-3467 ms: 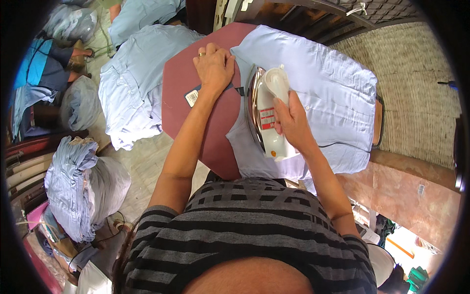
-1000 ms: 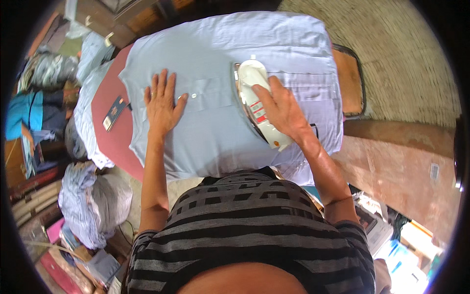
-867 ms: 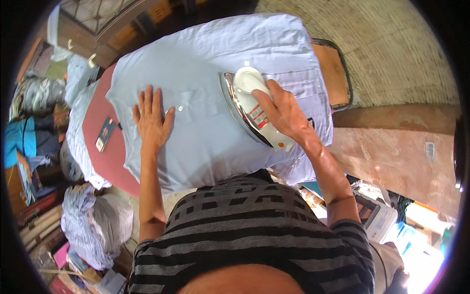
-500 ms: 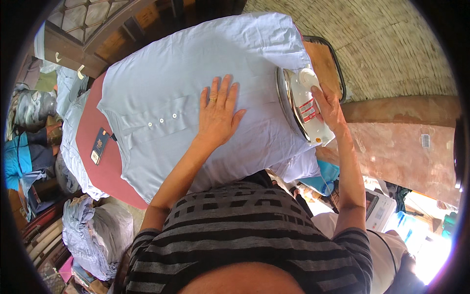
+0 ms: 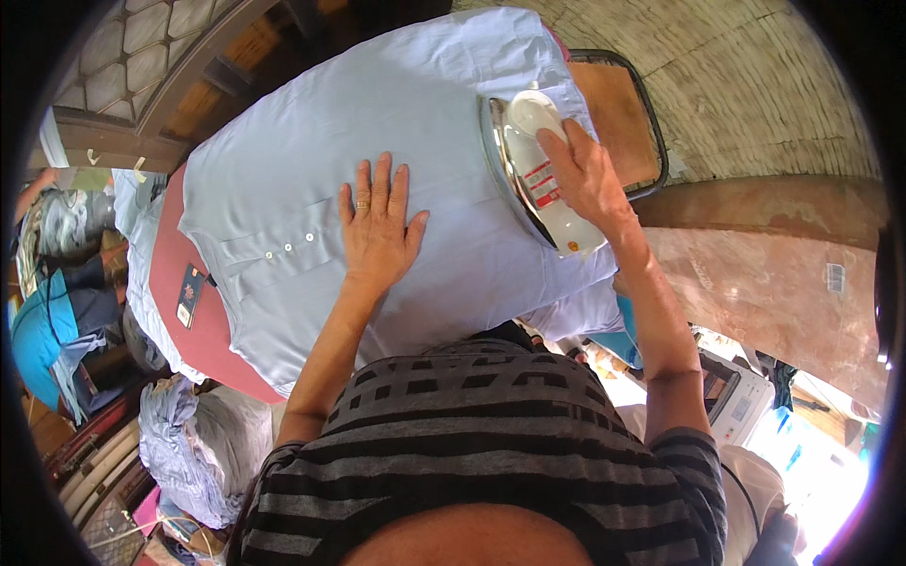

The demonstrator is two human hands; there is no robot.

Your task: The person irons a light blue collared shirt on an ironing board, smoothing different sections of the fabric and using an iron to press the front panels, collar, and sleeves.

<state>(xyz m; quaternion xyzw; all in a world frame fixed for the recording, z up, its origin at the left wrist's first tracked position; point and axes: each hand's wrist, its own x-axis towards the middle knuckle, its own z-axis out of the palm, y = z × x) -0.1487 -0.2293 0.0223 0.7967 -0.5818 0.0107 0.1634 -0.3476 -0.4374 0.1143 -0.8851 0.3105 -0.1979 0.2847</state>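
A light blue-grey shirt (image 5: pixel 311 156) with three white buttons lies spread over a dark red ironing board (image 5: pixel 176 255). My left hand (image 5: pixel 379 226) rests flat on the fabric to the right of the buttons, fingers outstretched, a ring on one of them. In my right hand (image 5: pixel 587 174) is a white steam iron (image 5: pixel 578 234) with a red and white label. Its metal soleplate edge stands on the right part of the shirt, and my palm hides its handle. A dark tag (image 5: pixel 191 295) hangs from the collar onto the board.
Bundled pale clothes (image 5: pixel 203 448) sit at the lower left, and piled garments (image 5: pixel 71 236) fill the far left. A brown lattice frame (image 5: pixel 151 71) borders the far left of the board. Right of it are a black-rimmed brown panel (image 5: pixel 618 123) and a pinkish-brown surface (image 5: pixel 755 269).
The iron in my right hand has slid left across the shirt. My left hand now lies a little further left and nearer to me, still flat.
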